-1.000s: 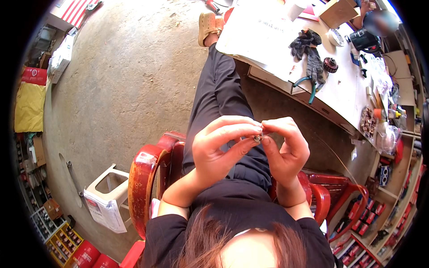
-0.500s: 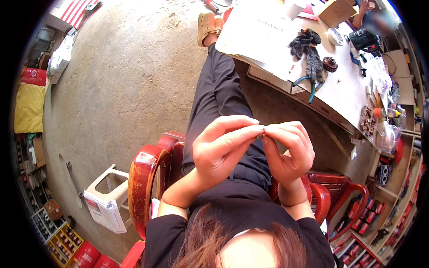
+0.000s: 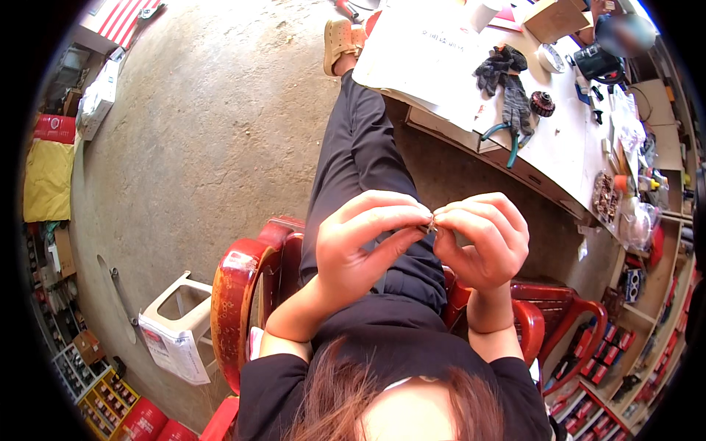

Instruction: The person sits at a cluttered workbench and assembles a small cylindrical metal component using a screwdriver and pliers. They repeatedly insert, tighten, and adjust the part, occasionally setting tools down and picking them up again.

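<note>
My left hand (image 3: 364, 242) and my right hand (image 3: 482, 239) meet above my lap, fingertips pinched together on a small metal part (image 3: 432, 228) that is mostly hidden between them. I sit on a red chair (image 3: 235, 309) with my black-trousered leg (image 3: 360, 147) stretched forward toward the white worktable (image 3: 559, 140).
On the worktable lie a large sheet of paper (image 3: 426, 51), dark work gloves (image 3: 507, 81), teal-handled pliers (image 3: 507, 140), a small black gear-like part (image 3: 543, 103) and a cardboard box (image 3: 555, 16). A white plastic stool (image 3: 176, 323) stands on the concrete floor at left. Red crates sit lower right.
Both hands stay together above the lap; the fingers have shifted slightly around the small part, the left fingers stretching further across toward the right hand.
</note>
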A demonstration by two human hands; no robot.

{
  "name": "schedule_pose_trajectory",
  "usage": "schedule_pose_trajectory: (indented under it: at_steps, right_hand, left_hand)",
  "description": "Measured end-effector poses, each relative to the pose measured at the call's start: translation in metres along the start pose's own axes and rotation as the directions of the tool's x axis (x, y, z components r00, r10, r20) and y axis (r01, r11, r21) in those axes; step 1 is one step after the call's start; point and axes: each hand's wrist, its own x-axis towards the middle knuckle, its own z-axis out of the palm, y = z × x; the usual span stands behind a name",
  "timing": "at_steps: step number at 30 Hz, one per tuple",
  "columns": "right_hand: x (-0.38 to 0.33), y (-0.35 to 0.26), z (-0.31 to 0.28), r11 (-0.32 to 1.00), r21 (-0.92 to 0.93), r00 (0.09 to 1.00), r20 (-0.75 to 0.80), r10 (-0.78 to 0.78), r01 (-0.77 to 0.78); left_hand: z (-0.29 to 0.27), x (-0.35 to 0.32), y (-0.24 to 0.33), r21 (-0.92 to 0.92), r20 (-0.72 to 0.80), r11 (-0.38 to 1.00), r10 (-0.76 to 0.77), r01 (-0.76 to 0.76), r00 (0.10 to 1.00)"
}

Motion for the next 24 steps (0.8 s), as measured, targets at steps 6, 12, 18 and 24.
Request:
schedule_pose_trajectory:
  at_steps: [6,12,18,24]
  right_hand:
    - [-0.0004,0.001,0.0004,0.998,-0.057,0.999,-0.018,-0.042,0.041]
    - [-0.0009,0.0026,0.0004,0.998,-0.048,0.998,-0.06,-0.033,0.03]
    - [0.0007,0.0011,0.0048,0.992,0.108,0.996,-0.054,0.072,-0.065]
    - [-0.0003,0.0031,0.0053,0.988,0.143,0.998,-0.013,0.058,-0.055]
  left_hand:
    - [0.0014,-0.0027,0.0001,-0.107,0.01,0.988,-0.108,0.108,0.994]
    - [0.0034,-0.0049,-0.0039,-0.314,0.022,0.927,-0.207,0.204,0.978]
    - [-0.0015,-0.0071,-0.004,-0.653,0.213,0.581,-0.476,0.486,0.854]
    - [-0.0011,-0.0091,-0.0085,-0.675,0.238,0.549,-0.469,0.492,0.851]
